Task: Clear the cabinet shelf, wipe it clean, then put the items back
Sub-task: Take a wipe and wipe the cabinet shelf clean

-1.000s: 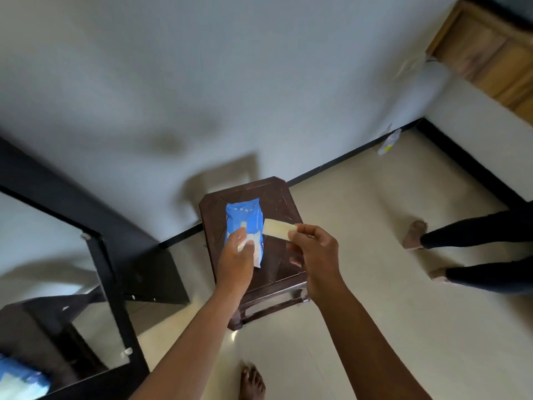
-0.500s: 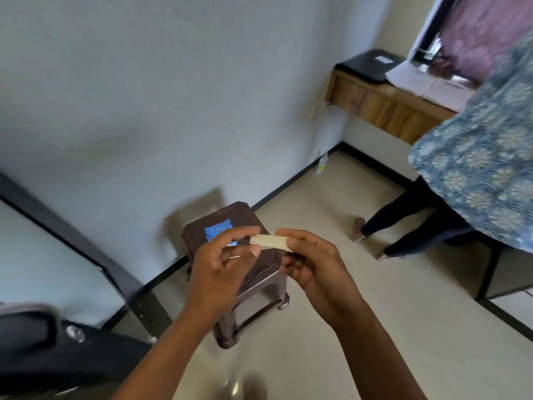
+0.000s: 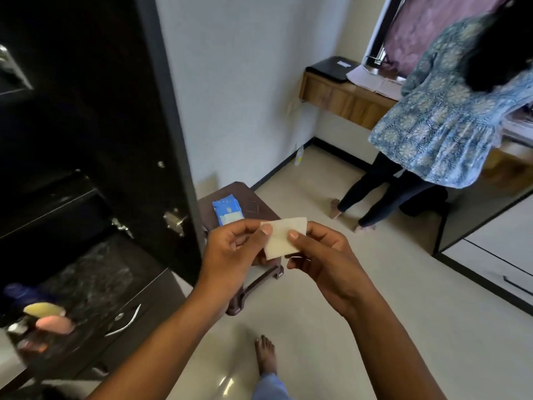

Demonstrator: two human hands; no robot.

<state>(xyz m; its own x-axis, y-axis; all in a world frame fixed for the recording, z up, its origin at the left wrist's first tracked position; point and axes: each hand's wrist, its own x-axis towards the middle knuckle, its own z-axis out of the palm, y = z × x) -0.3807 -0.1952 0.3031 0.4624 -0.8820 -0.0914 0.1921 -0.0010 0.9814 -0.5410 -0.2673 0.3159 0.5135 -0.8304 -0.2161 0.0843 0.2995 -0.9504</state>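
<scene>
A folded white wipe (image 3: 284,238) is held up in front of me by both hands. My left hand (image 3: 233,255) pinches its left edge and my right hand (image 3: 323,261) pinches its right side. Behind them a blue wipes packet (image 3: 226,210) lies on a dark brown stool (image 3: 253,209). To the left stands the black cabinet (image 3: 86,140) with its dark shelf (image 3: 95,272). Blurred items, one yellow (image 3: 43,309) and one pink (image 3: 54,324), sit at the shelf's left end.
A person in a blue patterned top (image 3: 450,116) stands at the right by a wooden desk (image 3: 343,96). A small bottle (image 3: 300,155) stands on the floor at the wall. White drawers (image 3: 496,255) are at the far right. My bare foot (image 3: 266,356) is below.
My view has swung left, bringing the black cabinet and its shelf into sight. The wipe has been opened out wider between my hands, which are now raised above the stool.
</scene>
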